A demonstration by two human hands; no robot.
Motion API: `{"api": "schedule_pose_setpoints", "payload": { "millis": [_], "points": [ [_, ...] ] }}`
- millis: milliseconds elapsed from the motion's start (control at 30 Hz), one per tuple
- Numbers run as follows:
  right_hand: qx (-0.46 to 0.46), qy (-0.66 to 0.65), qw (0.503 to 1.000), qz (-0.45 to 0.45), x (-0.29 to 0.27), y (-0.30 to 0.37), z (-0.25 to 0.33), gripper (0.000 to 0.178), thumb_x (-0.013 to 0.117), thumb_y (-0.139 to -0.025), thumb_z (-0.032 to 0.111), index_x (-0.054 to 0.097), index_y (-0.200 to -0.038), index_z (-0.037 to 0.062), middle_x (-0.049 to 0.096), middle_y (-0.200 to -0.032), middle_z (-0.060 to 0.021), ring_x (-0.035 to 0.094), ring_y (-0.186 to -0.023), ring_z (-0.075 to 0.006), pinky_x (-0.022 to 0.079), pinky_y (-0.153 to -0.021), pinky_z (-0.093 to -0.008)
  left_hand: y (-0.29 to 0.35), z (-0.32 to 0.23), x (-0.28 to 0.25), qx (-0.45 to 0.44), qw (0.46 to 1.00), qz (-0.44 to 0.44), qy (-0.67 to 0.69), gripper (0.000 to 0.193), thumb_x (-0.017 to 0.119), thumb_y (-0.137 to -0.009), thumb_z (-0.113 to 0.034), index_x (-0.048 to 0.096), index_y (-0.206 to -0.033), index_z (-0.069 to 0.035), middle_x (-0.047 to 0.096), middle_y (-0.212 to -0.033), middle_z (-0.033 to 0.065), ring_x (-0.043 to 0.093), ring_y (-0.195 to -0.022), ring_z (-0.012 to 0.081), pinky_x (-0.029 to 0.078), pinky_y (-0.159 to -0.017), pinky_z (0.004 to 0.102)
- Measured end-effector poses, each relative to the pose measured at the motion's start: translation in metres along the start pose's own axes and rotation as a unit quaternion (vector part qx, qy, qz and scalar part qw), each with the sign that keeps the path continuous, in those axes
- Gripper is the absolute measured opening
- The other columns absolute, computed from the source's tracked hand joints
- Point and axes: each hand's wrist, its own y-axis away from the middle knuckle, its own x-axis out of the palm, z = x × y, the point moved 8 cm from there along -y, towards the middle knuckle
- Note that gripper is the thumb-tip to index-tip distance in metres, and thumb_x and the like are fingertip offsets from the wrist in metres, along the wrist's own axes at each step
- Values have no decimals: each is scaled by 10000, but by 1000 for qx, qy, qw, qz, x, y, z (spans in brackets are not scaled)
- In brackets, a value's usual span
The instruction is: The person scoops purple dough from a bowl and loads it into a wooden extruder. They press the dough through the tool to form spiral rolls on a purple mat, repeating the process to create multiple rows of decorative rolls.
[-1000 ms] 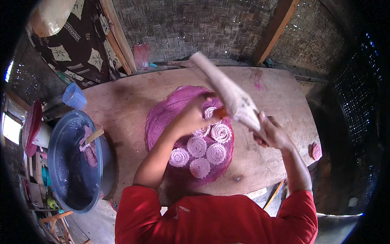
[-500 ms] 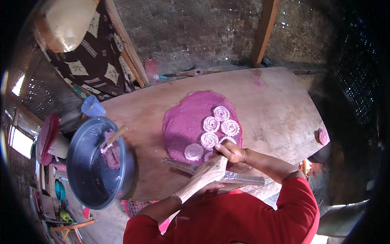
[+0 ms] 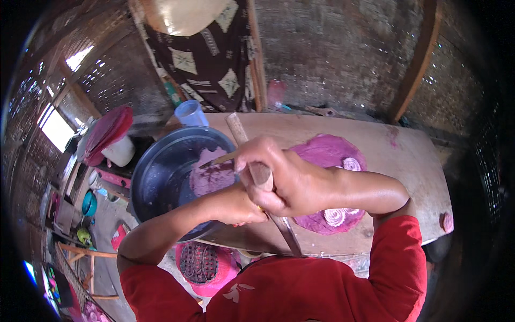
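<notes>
Over the right rim of the dark plastic tub (image 3: 163,174), both hands are together, the right stacked on the left. Right hand (image 3: 279,180) is clamped round a wooden tool (image 3: 261,176), its blunt handle end poking out of the fist toward the camera. Left hand (image 3: 230,205) sits just below, against the same tool, fingers mostly hidden; can't tell how firmly it grips. Tool's other visible parts: a round stick end (image 3: 236,126) rising above the fist, and a flat strip (image 3: 288,236) slanting down toward the red shirt (image 3: 300,287).

Tub holds a mass of pink paste (image 3: 201,180) on its right side, with a thin wooden paddle (image 3: 220,159) stuck in it. Blue plastic cup (image 3: 191,114) stands just behind the tub.

Right of the hands, a round purple mat (image 3: 322,146) lies on the wooden tabletop (image 3: 399,198), partly covered by the right forearm. At least 2 pale pink spiral rosettes show on it: 1 above the forearm (image 3: 351,164), 1 below (image 3: 335,217). Small pink lump (image 3: 446,222) at the tabletop's right edge. Below the table, a pink basket (image 3: 201,263) with a dark grid top. Far left, a red-pink disc (image 3: 109,134) leans over a white bucket (image 3: 120,152).
</notes>
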Motion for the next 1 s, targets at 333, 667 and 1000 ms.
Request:
{"api": "schedule_pose_setpoints", "payload": {
  "millis": [333, 667, 1000],
  "points": [
    [144, -169, 835, -503, -89, -8, -115, 90, 429, -1007, 177, 425, -1078, 121, 476, -722, -33, 511, -587, -126, 495, -530, -307, 130, 150, -99, 147, 835, -437, 299, 244, 629, -889, -29, 639, -1133, -30, 677, -1049, 83, 655, -982, 197, 510, -877, 360],
    [360, 432, 819, 113, 136, -15, -237, 444, 474, -975, 425, 621, -1124, 33, 644, -1116, -211, 616, -1089, -328, 443, -933, -482, 245, 162, -175, 454, 454, -726, 246, 273, 636, -919, -90, 611, -1174, 6, 656, -1052, 91, 633, -985, 196, 499, -872, 342],
    [338, 447, 741, 372, 119, -17, -198, 257, 593, -846, 130, 676, -1088, 99, 716, -951, -148, 707, -865, -305, 561, -704, -415, 225, 101, -211, 133, 523, -693, -478, 270, 684, -682, -296, 632, -854, -94, 575, -839, 32, 549, -748, 239, 491, -597, 382]
  ]
}}
